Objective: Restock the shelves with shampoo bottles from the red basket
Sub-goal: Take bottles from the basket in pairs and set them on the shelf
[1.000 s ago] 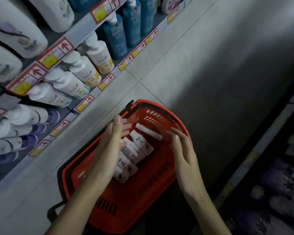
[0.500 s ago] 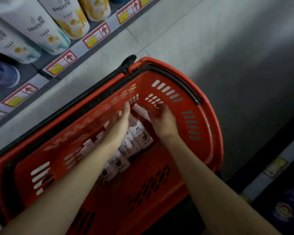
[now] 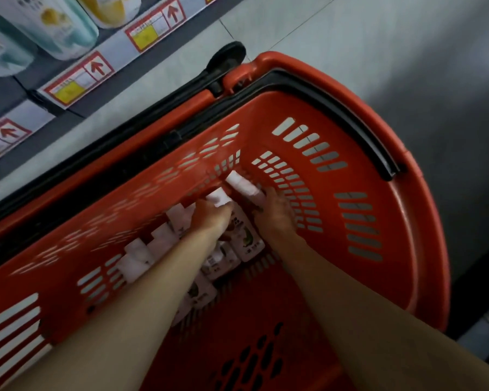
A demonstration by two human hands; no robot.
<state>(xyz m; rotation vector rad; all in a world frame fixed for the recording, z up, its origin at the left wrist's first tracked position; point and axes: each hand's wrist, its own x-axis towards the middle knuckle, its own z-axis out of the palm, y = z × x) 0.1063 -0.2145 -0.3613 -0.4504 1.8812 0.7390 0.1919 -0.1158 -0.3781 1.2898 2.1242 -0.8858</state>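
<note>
- Red basket [image 3: 384, 210] on the tiled floor [image 3: 350, 43], just beside the lowest shelf [image 3: 68, 88] with its red-arrow price labels [image 3: 156, 31].
- Row of small white shampoo bottles [image 3: 246, 238] lying on the basket bottom, caps toward the slotted wall.
- Left hand [image 3: 209, 215] down among the bottles, fingers curled round a white-capped bottle [image 3: 219, 197].
- Right hand [image 3: 274, 210] next to it, closed over another white bottle [image 3: 243, 184] near the far corner; grip mostly hidden.
- Large pale bottles [image 3: 54, 26] standing on the shelf above.
</note>
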